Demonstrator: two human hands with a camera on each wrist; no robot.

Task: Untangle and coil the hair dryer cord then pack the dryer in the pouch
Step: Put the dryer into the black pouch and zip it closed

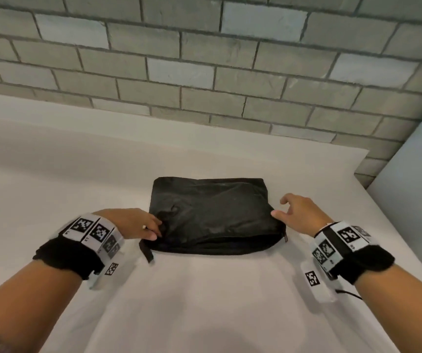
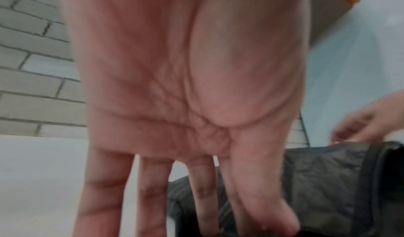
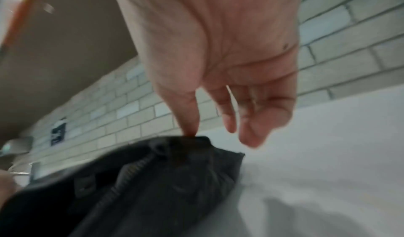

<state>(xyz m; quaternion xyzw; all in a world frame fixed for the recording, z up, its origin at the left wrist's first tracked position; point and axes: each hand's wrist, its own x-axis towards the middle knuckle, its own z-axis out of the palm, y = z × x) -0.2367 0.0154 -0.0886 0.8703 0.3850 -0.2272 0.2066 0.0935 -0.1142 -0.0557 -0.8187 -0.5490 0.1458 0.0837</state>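
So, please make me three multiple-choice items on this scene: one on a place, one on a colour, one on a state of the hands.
1. Where does the pouch lie?
A. on the white table
B. hung on the brick wall
C. on the person's lap

2. What colour is the pouch?
A. orange
B. black
C. white

3. How is the left hand?
A. clenched to a fist in the air
B. fingers straight, tips at the pouch's left end
C. out of view

Key: 1 A, the head view shows it flat on the table; 2 B, black in all views; 3 B, the left wrist view shows straight fingers.

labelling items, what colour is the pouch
Black pouch, clearest in the head view.
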